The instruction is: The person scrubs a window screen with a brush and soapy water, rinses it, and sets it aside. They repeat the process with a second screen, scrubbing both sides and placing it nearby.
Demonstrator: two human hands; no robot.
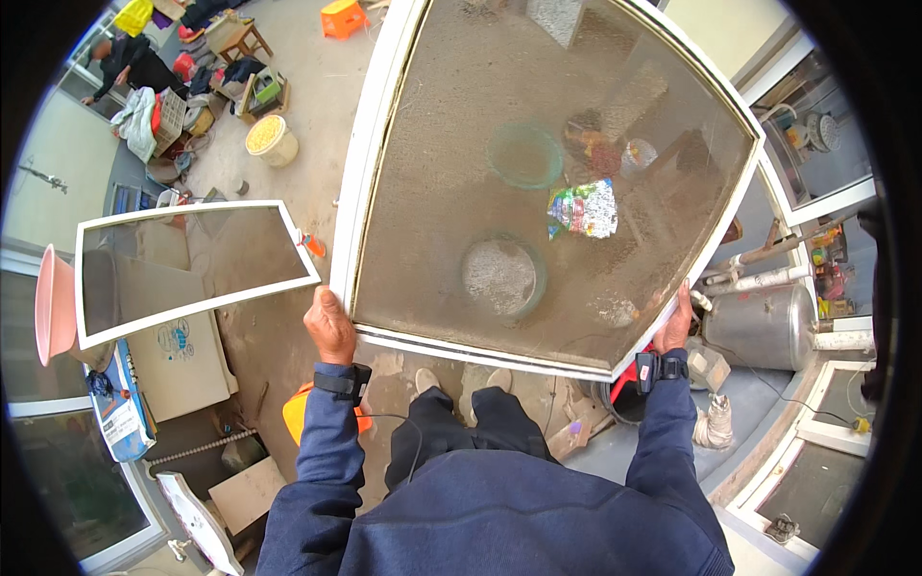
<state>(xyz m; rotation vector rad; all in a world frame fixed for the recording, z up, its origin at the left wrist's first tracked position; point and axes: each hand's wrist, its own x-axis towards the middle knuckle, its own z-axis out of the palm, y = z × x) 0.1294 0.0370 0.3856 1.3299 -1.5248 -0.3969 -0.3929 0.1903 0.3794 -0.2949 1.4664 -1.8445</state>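
A large white-framed window screen (446, 216) with brownish mesh is held up in front of me. My left hand (333, 325) grips its lower left corner, thumb on the frame. My right hand (675, 320) holds the frame's lower right side; part of its fingers shows through the mesh. Through the mesh I see round basins and a colourful packet on the floor, blurred. To the left, a smaller white-framed screen (194, 266) lies tilted over a pale box (184, 367), its right corner close to my left hand. An orange bottle (313, 245) stands by that corner.
Orange stools (344, 19) stand ahead and beside my left forearm. A bucket of yellow pieces (272, 141), a wooden stool (245, 39) and piled clothes lie upper left, near a person in dark clothes (137, 65). A metal tank (760, 325) and pipes are at right; a pink basin (55, 306) is far left.
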